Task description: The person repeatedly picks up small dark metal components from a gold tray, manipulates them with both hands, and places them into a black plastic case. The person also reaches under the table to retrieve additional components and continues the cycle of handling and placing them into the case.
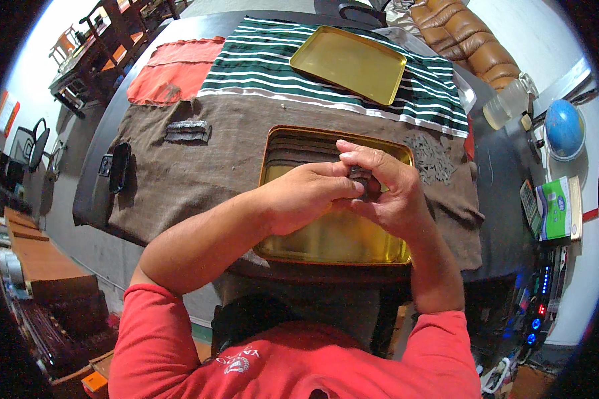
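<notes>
Over a gold-coloured tin tray [333, 256] my two hands meet, both closed. A small stack of dark brown pieces [360, 175] is held between them; their exact kind I cannot make out. My left hand [313, 193] presses its fingers and thumb on the stack from the left. Around the other side curls my right hand [394, 183], its thumb and fingers gripping the stack. Rows of similar dark pieces [299, 147] lie along the tray's far side, partly hidden by my hands. The near part of the tray's floor shows bare and shiny.
Brown cloth [180, 173] covers the table under the tray. Scattered small grey pieces [429, 158] lie to the right, and a dark grey bundle [188, 132] to the left. Beyond are a gold lid [349, 63] on striped cloth, a phone [118, 167] and a plastic jug [506, 106].
</notes>
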`<act>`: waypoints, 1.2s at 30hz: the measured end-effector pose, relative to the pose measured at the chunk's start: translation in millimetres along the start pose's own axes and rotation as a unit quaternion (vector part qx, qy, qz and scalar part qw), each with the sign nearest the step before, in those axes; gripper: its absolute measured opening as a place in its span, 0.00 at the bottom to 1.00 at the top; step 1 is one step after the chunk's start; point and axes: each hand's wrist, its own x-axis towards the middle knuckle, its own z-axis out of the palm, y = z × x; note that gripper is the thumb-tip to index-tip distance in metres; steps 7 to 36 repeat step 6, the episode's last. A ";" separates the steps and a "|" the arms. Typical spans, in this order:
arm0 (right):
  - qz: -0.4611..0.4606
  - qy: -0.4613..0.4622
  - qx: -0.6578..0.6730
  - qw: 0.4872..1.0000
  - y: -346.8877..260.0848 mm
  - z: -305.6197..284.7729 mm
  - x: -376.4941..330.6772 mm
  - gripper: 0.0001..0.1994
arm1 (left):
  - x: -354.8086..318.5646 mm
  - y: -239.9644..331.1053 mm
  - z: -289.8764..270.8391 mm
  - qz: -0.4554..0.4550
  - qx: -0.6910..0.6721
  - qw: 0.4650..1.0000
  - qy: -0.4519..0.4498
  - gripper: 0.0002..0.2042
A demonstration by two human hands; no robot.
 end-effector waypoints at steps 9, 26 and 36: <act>-0.010 -0.023 -0.011 1.000 -4.5 -0.4 3.1 0.35 | -1.8 -1.8 1.6 0.007 0.070 0.997 0.011 0.15; -0.010 -0.023 -0.011 1.000 -4.5 -0.4 3.1 0.35 | -1.8 -1.8 1.6 0.007 0.070 0.997 0.011 0.15; -0.010 -0.023 -0.011 1.000 -4.5 -0.4 3.1 0.35 | -1.8 -1.8 1.6 0.007 0.070 0.997 0.011 0.15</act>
